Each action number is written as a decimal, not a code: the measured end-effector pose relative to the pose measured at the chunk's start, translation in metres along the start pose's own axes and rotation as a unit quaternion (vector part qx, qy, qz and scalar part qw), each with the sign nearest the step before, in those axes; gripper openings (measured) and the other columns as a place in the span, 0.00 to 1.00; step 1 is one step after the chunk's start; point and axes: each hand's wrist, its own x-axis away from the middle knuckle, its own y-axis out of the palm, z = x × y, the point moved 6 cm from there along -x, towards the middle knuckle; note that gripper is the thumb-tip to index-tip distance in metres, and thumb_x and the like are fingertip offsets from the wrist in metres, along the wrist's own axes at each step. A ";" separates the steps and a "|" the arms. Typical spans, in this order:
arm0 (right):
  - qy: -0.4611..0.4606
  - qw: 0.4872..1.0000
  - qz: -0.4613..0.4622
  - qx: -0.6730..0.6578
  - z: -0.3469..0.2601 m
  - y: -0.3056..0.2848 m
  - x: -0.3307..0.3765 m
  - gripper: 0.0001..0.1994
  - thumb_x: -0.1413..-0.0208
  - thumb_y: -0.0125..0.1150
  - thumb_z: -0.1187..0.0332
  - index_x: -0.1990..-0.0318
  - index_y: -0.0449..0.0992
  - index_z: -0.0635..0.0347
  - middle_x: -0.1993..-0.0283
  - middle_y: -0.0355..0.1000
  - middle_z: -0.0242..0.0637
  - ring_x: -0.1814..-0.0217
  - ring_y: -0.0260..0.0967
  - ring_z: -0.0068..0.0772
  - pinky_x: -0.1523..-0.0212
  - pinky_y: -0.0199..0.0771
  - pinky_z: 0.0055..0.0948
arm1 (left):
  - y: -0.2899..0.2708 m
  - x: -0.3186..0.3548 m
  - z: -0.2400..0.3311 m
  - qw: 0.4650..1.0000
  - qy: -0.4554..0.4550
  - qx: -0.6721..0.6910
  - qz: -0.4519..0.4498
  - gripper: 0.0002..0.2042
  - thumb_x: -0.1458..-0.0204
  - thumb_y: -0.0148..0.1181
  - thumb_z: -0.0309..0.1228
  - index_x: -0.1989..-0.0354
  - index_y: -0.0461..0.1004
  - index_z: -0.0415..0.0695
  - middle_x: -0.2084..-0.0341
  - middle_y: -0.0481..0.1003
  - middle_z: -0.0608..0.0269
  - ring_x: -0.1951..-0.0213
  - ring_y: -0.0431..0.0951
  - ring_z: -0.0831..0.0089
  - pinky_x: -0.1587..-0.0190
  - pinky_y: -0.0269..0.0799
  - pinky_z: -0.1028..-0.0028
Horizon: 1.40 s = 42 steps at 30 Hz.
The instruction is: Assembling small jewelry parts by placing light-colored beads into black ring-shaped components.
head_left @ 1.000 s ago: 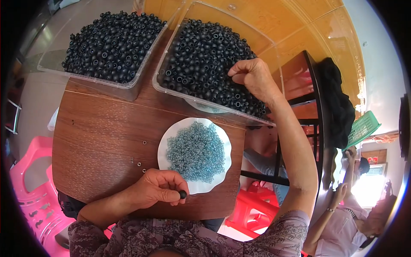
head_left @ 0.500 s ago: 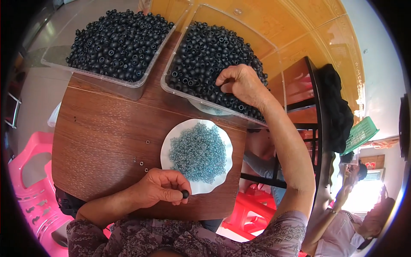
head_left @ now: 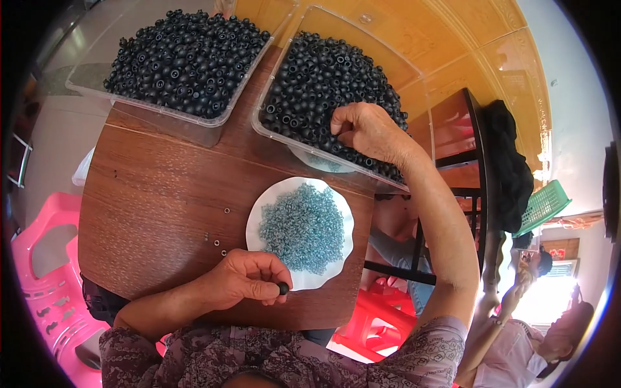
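My left hand (head_left: 240,279) is closed near the table's front edge, pinching a small round black cap (head_left: 283,288) between thumb and fingertips. It is beside a white scalloped plate (head_left: 253,238) heaped with tiny bluish-silver pieces (head_left: 301,226) that look like springs. Farther off, my right hand (head_left: 376,134) reaches into the right clear plastic bin (head_left: 310,149), which is full of black hollow caps (head_left: 323,77). Its fingers are curled together down at the caps; whatever lies between the fingertips is hidden.
A second clear bin (head_left: 162,115) of black caps stands at the far left. Small metal rings (head_left: 217,243) lie on the wooden table (head_left: 149,213). Pink (head_left: 55,226) and red (head_left: 385,317) plastic stools flank it. At right are a dark rack (head_left: 475,142), a green basket (head_left: 543,204) and another person (head_left: 511,349).
My right hand has shifted slightly down within the bin, its fingers closer together among the caps. My left hand still holds the black cap. The whole view has shifted slightly.
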 end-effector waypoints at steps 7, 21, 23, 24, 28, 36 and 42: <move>0.067 0.991 0.058 -0.103 0.004 -0.003 0.011 0.05 0.59 0.59 0.81 0.71 0.72 0.67 0.76 0.71 0.35 0.71 0.69 0.25 0.68 0.69 0.25 | -0.005 0.003 0.000 0.999 0.016 0.020 0.042 0.07 0.50 0.58 0.23 0.63 0.72 0.36 0.72 0.75 0.59 0.74 0.73 0.78 0.68 0.69 0.80; 0.065 0.913 0.302 -0.267 -0.074 -0.039 0.085 0.05 0.53 0.57 0.81 0.67 0.75 0.65 0.73 0.70 0.27 0.70 0.64 0.17 0.68 0.65 0.18 | -0.016 0.003 0.010 0.984 0.072 0.104 0.129 0.08 0.47 0.54 0.23 0.60 0.71 0.35 0.71 0.73 0.54 0.76 0.72 0.74 0.71 0.69 0.77; 0.060 0.930 0.288 -0.222 -0.105 -0.027 0.103 0.05 0.53 0.57 0.81 0.67 0.75 0.66 0.72 0.71 0.30 0.71 0.65 0.17 0.69 0.66 0.18 | -0.015 0.001 0.011 0.980 0.092 0.137 0.111 0.09 0.47 0.55 0.24 0.59 0.71 0.34 0.70 0.73 0.54 0.75 0.73 0.74 0.71 0.69 0.76; 0.058 0.923 0.271 -0.267 -0.115 -0.015 0.109 0.07 0.56 0.59 0.82 0.68 0.75 0.65 0.71 0.71 0.31 0.70 0.66 0.18 0.69 0.67 0.18 | -0.015 0.002 0.012 0.979 0.101 0.144 0.101 0.09 0.46 0.55 0.25 0.59 0.71 0.34 0.70 0.73 0.53 0.75 0.73 0.74 0.71 0.69 0.76; 0.018 0.923 0.267 -0.277 -0.141 0.032 0.136 0.11 0.64 0.65 0.83 0.69 0.75 0.64 0.71 0.72 0.36 0.71 0.68 0.29 0.69 0.67 0.24 | -0.010 0.004 0.011 0.982 0.096 0.125 0.106 0.09 0.46 0.54 0.27 0.59 0.69 0.36 0.70 0.72 0.59 0.73 0.70 0.75 0.68 0.66 0.73; -0.080 0.917 0.363 -0.144 -0.193 0.085 0.164 0.13 0.69 0.63 0.82 0.69 0.76 0.63 0.72 0.70 0.35 0.72 0.66 0.36 0.75 0.66 0.28 | 0.005 0.021 -0.009 0.971 0.092 0.160 0.153 0.10 0.42 0.49 0.32 0.61 0.70 0.38 0.70 0.73 0.64 0.70 0.71 0.79 0.66 0.65 0.80; -0.084 0.922 0.377 0.008 -0.214 0.105 0.166 0.17 0.74 0.60 0.78 0.68 0.76 0.59 0.71 0.66 0.32 0.72 0.61 0.33 0.75 0.62 0.27 | 0.004 0.025 -0.021 0.968 0.080 0.187 0.150 0.09 0.42 0.48 0.31 0.61 0.70 0.38 0.70 0.71 0.68 0.71 0.67 0.82 0.65 0.64 0.82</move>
